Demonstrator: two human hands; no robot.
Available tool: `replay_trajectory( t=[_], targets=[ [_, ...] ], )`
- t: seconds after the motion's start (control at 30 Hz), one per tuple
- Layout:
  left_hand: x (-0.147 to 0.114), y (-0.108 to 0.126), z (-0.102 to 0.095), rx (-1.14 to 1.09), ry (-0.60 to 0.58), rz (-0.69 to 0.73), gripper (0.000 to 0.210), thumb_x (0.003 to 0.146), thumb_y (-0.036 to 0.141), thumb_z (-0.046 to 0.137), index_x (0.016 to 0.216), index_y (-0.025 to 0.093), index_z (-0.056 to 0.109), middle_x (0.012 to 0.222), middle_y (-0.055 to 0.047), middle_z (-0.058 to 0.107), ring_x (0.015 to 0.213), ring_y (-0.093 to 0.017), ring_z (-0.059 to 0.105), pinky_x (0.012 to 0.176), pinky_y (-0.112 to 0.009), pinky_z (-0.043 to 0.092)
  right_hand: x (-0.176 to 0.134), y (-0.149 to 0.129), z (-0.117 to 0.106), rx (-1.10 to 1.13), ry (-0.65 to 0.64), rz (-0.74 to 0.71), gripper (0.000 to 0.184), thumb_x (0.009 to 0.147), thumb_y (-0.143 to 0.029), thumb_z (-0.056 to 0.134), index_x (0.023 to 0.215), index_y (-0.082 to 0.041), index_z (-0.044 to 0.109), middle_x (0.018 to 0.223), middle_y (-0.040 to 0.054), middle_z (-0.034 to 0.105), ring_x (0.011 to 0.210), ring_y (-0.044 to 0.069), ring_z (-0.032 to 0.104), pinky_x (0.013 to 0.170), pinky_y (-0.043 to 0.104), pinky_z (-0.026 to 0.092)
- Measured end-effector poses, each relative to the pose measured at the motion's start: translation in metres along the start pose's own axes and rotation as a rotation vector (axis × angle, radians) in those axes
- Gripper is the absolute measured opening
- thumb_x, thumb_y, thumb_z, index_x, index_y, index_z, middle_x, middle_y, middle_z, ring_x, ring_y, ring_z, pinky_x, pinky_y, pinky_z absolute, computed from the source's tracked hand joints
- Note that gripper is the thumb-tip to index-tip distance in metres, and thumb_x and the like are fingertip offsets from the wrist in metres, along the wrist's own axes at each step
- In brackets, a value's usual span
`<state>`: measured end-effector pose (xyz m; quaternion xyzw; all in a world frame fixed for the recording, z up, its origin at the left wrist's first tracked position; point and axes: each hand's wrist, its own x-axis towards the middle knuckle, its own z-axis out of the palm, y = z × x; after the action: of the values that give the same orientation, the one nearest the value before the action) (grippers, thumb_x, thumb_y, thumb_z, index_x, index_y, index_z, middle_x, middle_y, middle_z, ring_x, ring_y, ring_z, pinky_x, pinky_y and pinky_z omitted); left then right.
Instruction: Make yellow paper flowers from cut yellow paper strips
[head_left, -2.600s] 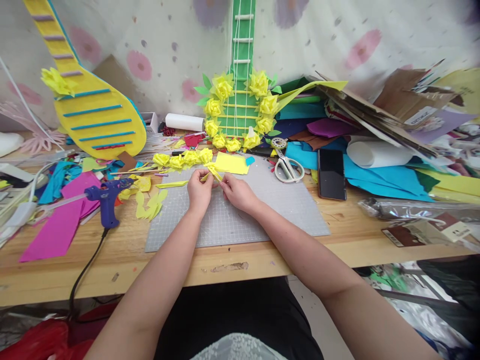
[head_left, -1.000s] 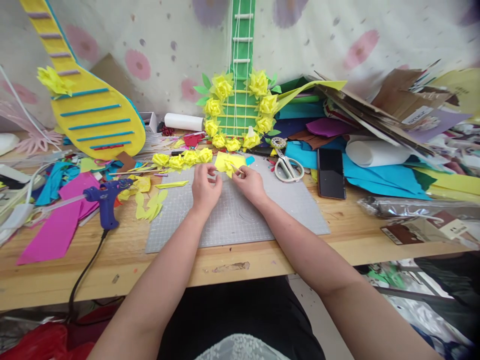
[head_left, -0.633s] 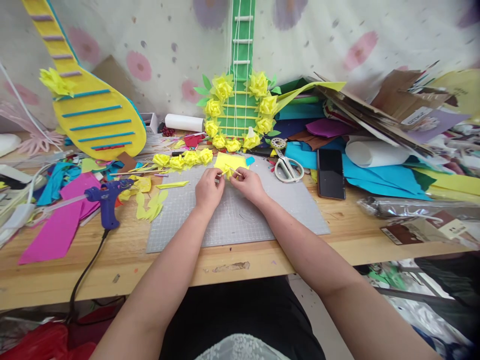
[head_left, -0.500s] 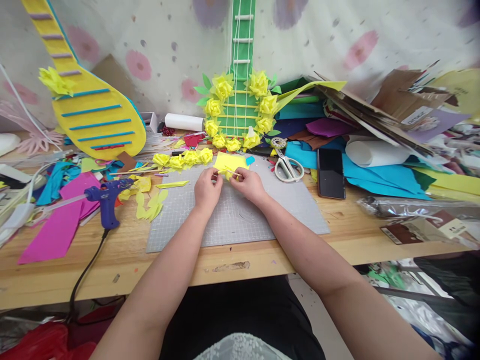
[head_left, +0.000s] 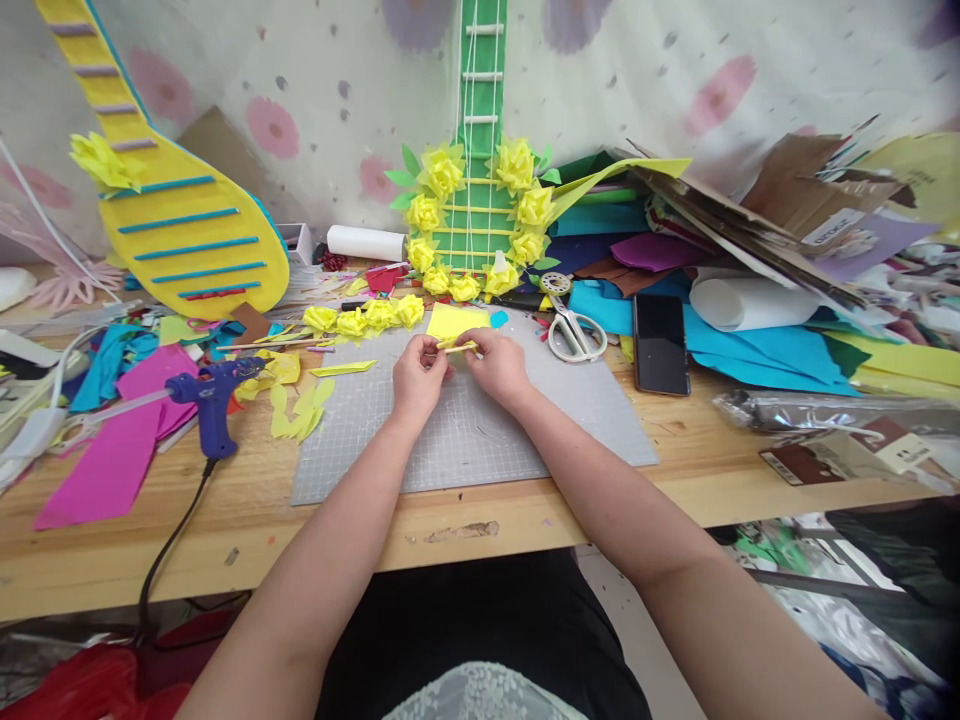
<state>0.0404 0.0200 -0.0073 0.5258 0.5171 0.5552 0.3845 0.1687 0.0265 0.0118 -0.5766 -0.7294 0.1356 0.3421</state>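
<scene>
Between my hands is a thin, pale stick (head_left: 459,348) with a little yellow paper against it, held level above the grey cutting mat (head_left: 465,450). My left hand (head_left: 418,378) pinches its left end between thumb and fingers. On the other side, my right hand (head_left: 498,366) is closed on the right end, with the fingertips hiding part of the paper. Just beyond my fingers lies a yellow paper square (head_left: 456,320). Behind it stands a green guitar shape (head_left: 480,150) trimmed with yellow paper flowers (head_left: 516,165).
A blue glue gun (head_left: 215,400) rests at left beside pink paper (head_left: 112,465). Yellow petal cut-outs (head_left: 300,412) lie left of the mat. Scissors (head_left: 576,333) and a phone (head_left: 660,343) are at right. A yellow guitar shape (head_left: 202,215) stands at back left.
The yellow paper that hung spread below the stick now shows as a narrow strip along it. My fingers have shifted slightly around the stick, and the right hand is more curled over it.
</scene>
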Motion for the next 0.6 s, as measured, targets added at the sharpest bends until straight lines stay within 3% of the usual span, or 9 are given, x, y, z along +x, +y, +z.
replay_trajectory(
  t=[0.27,0.6],
  targets=[
    [-0.0017,0.0029,-0.0020,0.081,-0.030,0.100,0.024,0.068,0.014,0.053,0.091,0.018,0.056,0.087,-0.002,0.063,0.067,-0.010,0.060,0.054,-0.020,0.049,-0.0011,-0.0006,0.0030,0.036,0.038,-0.047,0.023,0.074,-0.027,0.054,0.094,-0.023,0.065,0.095,0.0013,0.067,0.078,0.016,0.058,0.069,0.028,0.042],
    [-0.0022,0.0064,-0.0062,0.260,-0.011,0.238,0.028,0.073,0.019,0.055,0.101,0.019,0.058,0.089,-0.003,0.064,0.064,-0.008,0.058,0.054,-0.019,0.048,-0.0001,0.0025,0.0042,0.051,0.053,-0.097,0.024,0.078,-0.025,0.050,0.094,-0.023,0.067,0.091,0.0021,0.068,0.077,0.016,0.059,0.068,0.027,0.042]
  ],
)
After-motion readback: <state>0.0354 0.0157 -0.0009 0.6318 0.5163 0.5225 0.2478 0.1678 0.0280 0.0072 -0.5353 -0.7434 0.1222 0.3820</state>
